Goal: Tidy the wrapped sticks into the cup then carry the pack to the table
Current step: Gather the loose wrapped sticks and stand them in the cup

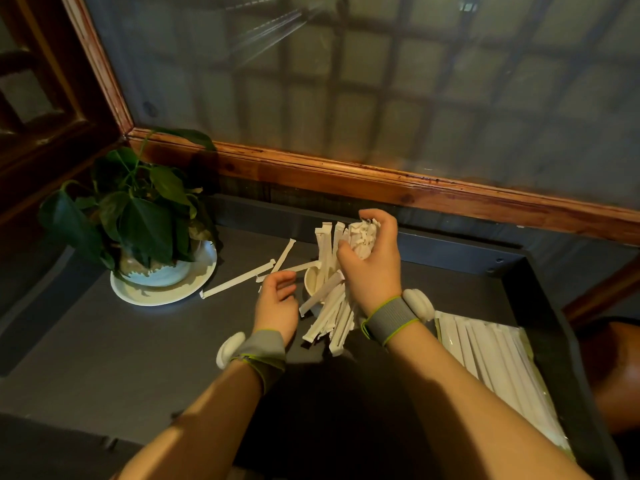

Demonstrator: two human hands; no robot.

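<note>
My right hand [375, 261] grips a bundle of white paper-wrapped sticks [362, 237], their tops fanned above my fingers and their lower ends [332, 317] splayed below my palm. A small pale cup [313, 280] stands just left of the bundle, partly hidden by it. My left hand [277, 299] hovers beside the cup with its fingers apart and curled, holding nothing. Loose wrapped sticks [239, 278] lie on the dark surface to the left of the cup. A clear pack of wrapped sticks [498, 362] lies flat at the right, beside my right forearm.
A potted green plant [138, 216] on a white saucer [162, 292] stands at the left of the dark counter [104, 341]. A raised dark rim [540, 289] borders the counter's back and right. A wooden-framed glass panel [381, 98] rises behind.
</note>
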